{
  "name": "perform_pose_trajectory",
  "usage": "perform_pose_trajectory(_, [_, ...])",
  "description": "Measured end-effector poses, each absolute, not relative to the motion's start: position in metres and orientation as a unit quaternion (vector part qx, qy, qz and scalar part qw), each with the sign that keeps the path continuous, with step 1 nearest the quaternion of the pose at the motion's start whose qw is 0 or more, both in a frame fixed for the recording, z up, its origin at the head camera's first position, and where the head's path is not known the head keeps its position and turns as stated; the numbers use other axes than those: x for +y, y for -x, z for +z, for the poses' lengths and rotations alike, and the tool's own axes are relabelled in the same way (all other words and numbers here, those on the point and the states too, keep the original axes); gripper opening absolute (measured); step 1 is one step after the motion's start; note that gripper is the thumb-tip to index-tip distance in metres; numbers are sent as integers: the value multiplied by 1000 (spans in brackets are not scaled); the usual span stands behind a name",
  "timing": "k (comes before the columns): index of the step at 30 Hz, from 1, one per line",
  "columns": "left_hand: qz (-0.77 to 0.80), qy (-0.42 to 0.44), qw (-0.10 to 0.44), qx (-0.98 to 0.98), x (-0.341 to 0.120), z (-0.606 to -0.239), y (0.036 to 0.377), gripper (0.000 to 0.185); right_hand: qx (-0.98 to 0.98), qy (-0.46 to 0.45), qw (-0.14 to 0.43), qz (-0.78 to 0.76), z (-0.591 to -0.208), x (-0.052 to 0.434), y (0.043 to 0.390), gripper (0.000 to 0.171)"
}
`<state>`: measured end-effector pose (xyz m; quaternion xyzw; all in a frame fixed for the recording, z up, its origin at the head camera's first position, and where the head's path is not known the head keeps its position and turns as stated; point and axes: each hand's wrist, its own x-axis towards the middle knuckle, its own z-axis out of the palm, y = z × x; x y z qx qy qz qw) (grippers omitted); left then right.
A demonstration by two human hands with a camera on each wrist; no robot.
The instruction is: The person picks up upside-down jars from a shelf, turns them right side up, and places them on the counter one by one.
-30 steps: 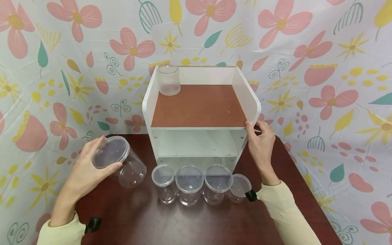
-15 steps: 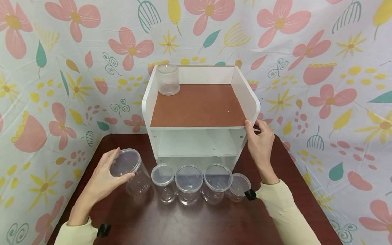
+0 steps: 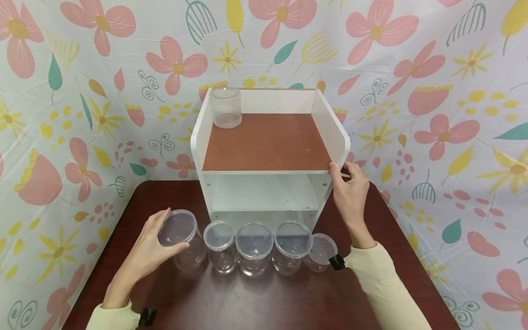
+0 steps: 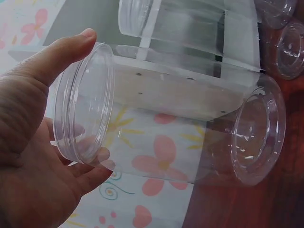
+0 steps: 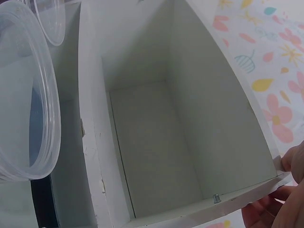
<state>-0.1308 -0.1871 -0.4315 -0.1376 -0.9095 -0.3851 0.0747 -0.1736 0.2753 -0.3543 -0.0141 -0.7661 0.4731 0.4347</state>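
Observation:
At the left end of a row on the table, my left hand (image 3: 150, 250) holds a tall clear jar (image 3: 191, 259) by its lidded top. Thumb and fingers go around the lid (image 4: 80, 109) in the left wrist view, and the jar's base (image 4: 256, 137) is close to the dark red tabletop. My right hand (image 3: 350, 197) grips the right side edge of a white shelf unit (image 3: 264, 172), just below its top board. In the right wrist view the thumb and fingers (image 5: 266, 209) pinch that edge from both sides.
Several lidded clear jars stand in a row before the shelf: a narrow jar (image 3: 220, 247), two wide jars, one being the middle jar (image 3: 255, 250), and a short jar (image 3: 321, 252). A frosted jar (image 3: 227, 107) stands at the top shelf's back left. A flowered curtain (image 3: 123, 91) surrounds the table.
My left hand has moved the tall jar right and down to beside the narrow jar, and the jar is more upright. My right hand has stayed on the shelf edge.

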Motion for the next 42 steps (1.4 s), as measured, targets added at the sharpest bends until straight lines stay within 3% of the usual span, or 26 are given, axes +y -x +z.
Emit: perform_pose_trajectory(42, [-392, 142, 72, -906, -175, -473, 126, 107, -774, 14, 430, 464, -354, 277, 173, 21])
